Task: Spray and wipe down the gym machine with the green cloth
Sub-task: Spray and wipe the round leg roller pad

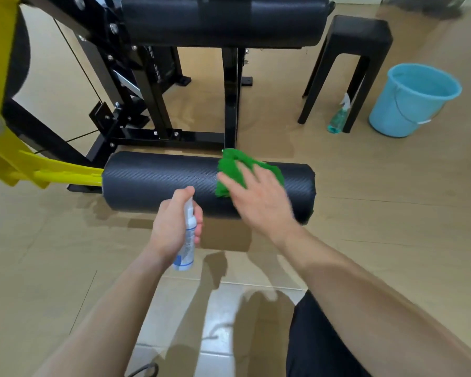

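1. No text, brand, number or sign can be read anywhere in view.
2. The white spray bottle (188, 246) carries a blue-and-white label near its base, but the print is too blurred to read.

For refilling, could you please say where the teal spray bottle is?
The teal spray bottle stands at the head view's right, beside the black stool, left of the blue bucket.

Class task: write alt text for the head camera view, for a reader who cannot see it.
A person's right hand presses a green cloth onto the black padded roller of a gym machine, while the left hand holds a white spray bottle near it. Behind stand a black stool, a second spray bottle and a blue bucket.
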